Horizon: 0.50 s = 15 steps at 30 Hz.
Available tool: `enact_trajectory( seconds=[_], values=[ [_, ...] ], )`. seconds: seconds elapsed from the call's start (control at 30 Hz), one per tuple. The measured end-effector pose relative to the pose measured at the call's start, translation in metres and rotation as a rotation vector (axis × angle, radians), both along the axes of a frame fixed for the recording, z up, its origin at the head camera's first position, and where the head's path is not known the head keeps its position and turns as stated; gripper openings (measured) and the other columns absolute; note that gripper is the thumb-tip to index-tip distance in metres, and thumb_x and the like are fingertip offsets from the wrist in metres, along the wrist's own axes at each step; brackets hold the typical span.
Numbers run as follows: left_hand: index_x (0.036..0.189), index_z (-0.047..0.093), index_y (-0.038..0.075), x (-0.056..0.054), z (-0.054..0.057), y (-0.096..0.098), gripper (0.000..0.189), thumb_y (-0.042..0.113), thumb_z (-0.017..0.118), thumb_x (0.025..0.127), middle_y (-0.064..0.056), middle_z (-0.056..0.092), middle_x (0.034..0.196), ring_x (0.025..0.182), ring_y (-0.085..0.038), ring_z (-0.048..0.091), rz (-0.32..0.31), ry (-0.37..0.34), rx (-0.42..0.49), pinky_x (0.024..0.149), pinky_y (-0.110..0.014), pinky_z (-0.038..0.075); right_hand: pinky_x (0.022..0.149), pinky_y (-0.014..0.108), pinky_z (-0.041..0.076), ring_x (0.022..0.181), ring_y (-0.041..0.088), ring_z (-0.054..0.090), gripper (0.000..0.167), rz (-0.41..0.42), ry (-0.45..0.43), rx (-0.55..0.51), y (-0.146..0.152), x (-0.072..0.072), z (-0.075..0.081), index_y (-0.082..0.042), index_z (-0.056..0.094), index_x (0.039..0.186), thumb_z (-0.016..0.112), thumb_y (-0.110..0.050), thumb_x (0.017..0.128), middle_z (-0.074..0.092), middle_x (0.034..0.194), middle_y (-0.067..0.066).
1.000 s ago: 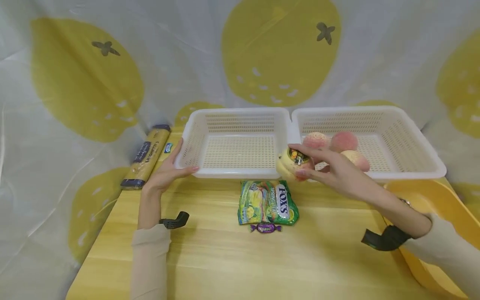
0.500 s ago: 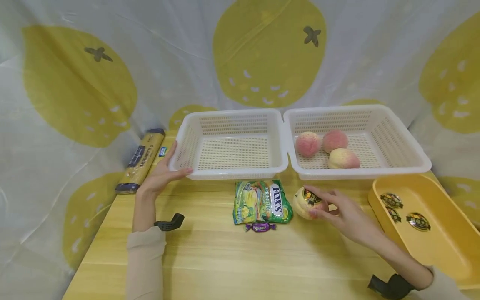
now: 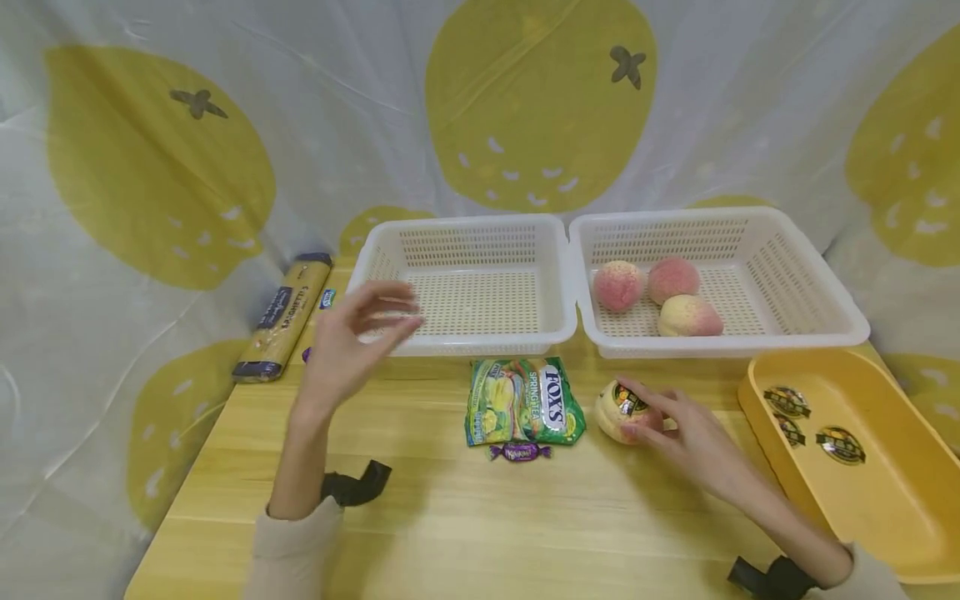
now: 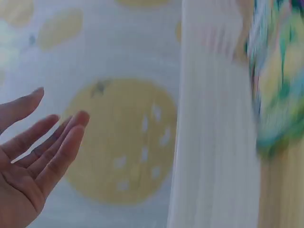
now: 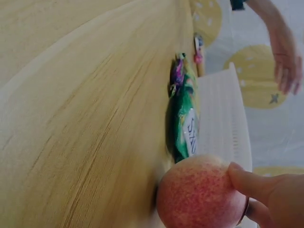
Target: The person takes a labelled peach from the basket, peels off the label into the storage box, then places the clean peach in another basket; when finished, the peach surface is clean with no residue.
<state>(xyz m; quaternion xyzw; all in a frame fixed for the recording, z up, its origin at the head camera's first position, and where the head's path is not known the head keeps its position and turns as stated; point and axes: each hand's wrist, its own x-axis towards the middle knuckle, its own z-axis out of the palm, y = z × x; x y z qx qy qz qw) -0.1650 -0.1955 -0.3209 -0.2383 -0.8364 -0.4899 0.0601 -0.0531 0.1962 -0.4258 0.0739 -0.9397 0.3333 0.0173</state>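
Observation:
My right hand (image 3: pixel 701 446) holds a peach (image 3: pixel 613 418) with a dark round sticker, close to the table just right of the green FOX'S candy bag (image 3: pixel 521 402). In the right wrist view the thumb lies against the reddish side of that peach. Raised in front of the left white basket (image 3: pixel 480 343), my left hand (image 3: pixel 348 346) has loosely bent fingers and nothing in them. The left wrist view shows its fingers (image 4: pixel 66 147) apart from the basket wall. The right white basket (image 3: pixel 727 342) bears three more peaches (image 3: pixel 688 317).
A purple-wrapped candy (image 3: pixel 521 452) lies below the bag. At the left edge are a spaghetti pack (image 3: pixel 285 321) and a small blue packet (image 3: pixel 327 299). A yellow tray (image 3: pixel 892 500) with several round stickers stands at right. Behind hangs a lemon-print curtain (image 3: pixel 360 100).
My right hand has brought the stickered peach from the baskets' front rims down beside the candy bag. My left hand has let go of the left basket's rim and lifted away.

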Motion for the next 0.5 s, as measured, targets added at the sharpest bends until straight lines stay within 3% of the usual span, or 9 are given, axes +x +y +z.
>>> enact_trajectory(
  seconds=[0.07, 0.17, 0.27, 0.37, 0.5],
  values=[
    [0.125, 0.069, 0.005, 0.021, -0.004, 0.040, 0.035, 0.007, 0.078, 0.091, -0.011, 0.074, 0.121, 0.108, -0.025, 0.072, -0.168, -0.036, 0.007, 0.093, -0.032, 0.061, 0.067, 0.025, 0.044, 0.081, 0.014, 0.052, 0.062, -0.005, -0.002, 0.000, 0.000, 0.002, 0.000, -0.019, 0.054, 0.152, 0.076, -0.028, 0.095, 0.063, 0.093, 0.002],
    [0.131, 0.066, 0.003, 0.046, -0.025, 0.096, 0.041, 0.012, 0.077, 0.093, -0.012, 0.072, 0.128, 0.115, -0.025, 0.071, -0.341, -0.131, -0.073, 0.097, -0.032, 0.060, 0.068, 0.027, 0.046, 0.086, 0.017, 0.057, 0.059, 0.012, -0.017, -0.005, 0.001, 0.004, 0.002, -0.018, 0.051, 0.154, 0.070, -0.030, 0.100, 0.066, 0.105, 0.011],
    [0.144, 0.057, 0.004, 0.058, -0.050, 0.140, 0.056, 0.020, 0.078, 0.094, -0.011, 0.063, 0.143, 0.129, -0.026, 0.063, -0.338, -0.148, -0.210, 0.106, -0.037, 0.055, 0.071, 0.036, 0.053, 0.095, 0.026, 0.065, 0.055, 0.033, -0.032, -0.010, 0.001, 0.008, 0.005, -0.019, 0.047, 0.157, 0.062, -0.031, 0.105, 0.066, 0.119, 0.020],
    [0.148, 0.053, 0.005, 0.061, -0.073, 0.169, 0.064, 0.025, 0.080, 0.092, -0.010, 0.059, 0.149, 0.136, -0.025, 0.058, -0.304, -0.120, -0.313, 0.112, -0.038, 0.051, 0.072, 0.043, 0.056, 0.100, 0.031, 0.068, 0.054, 0.038, -0.015, 0.009, 0.000, 0.009, 0.005, -0.021, 0.045, 0.158, 0.059, -0.030, 0.106, 0.064, 0.128, 0.023],
    [0.145, 0.057, 0.006, 0.058, -0.097, 0.192, 0.063, 0.020, 0.083, 0.089, -0.009, 0.064, 0.145, 0.134, -0.021, 0.060, -0.264, -0.097, -0.326, 0.112, -0.030, 0.050, 0.075, 0.048, 0.059, 0.100, 0.031, 0.070, 0.055, 0.009, -0.002, 0.010, -0.001, 0.011, 0.004, -0.020, 0.047, 0.156, 0.063, -0.029, 0.104, 0.065, 0.130, 0.020]
  ],
)
